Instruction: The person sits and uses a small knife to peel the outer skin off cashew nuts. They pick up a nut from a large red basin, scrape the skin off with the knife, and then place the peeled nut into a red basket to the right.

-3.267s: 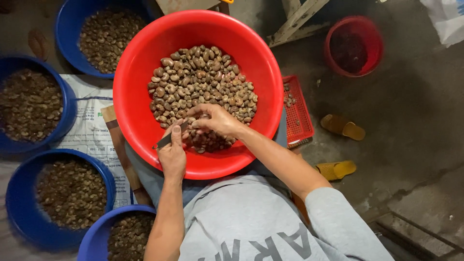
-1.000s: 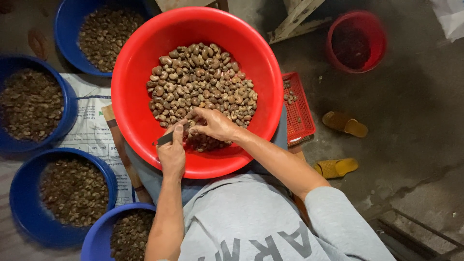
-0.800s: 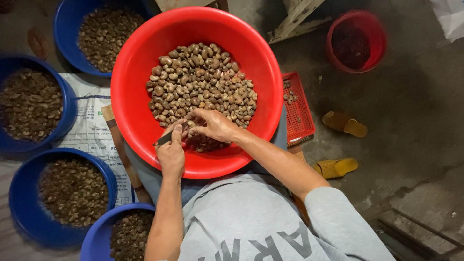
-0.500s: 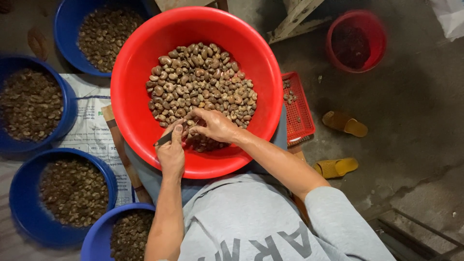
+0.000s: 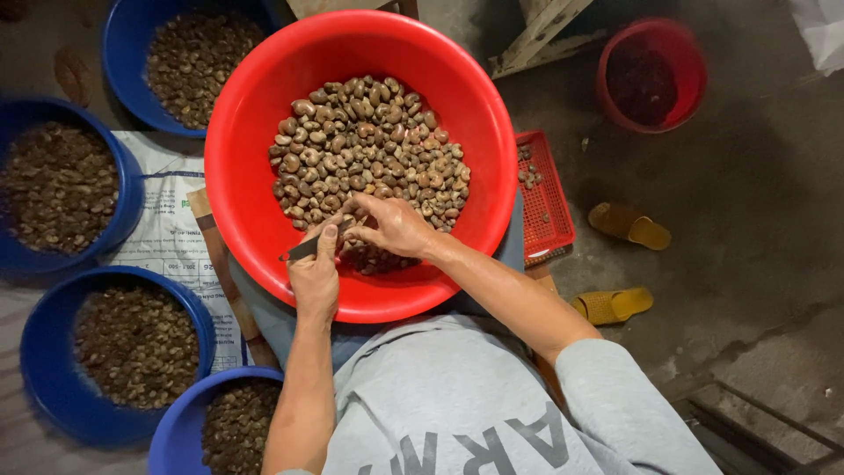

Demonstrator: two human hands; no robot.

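Note:
A big red basin (image 5: 264, 97) rests on my lap, holding a heap of brown nuts (image 5: 369, 149) in their shells. My left hand (image 5: 314, 274) grips a small dark knife (image 5: 301, 250) over the basin's near side. My right hand (image 5: 393, 227) pinches a nut (image 5: 349, 226) right beside the blade, fingertips meeting the left thumb. Both hands hover over the near edge of the heap.
Several blue basins of darker nuts stand to the left: (image 5: 189, 53), (image 5: 57, 185), (image 5: 132, 352), (image 5: 220, 422). A printed sack (image 5: 167, 237) lies under them. A red crate (image 5: 545, 189), a red bucket (image 5: 651, 75) and yellow sandals (image 5: 629, 224) sit on the concrete floor at right.
Hardly anything differs; both hands stay at the same spot in the red basin, with only small finger shifts around the nut.

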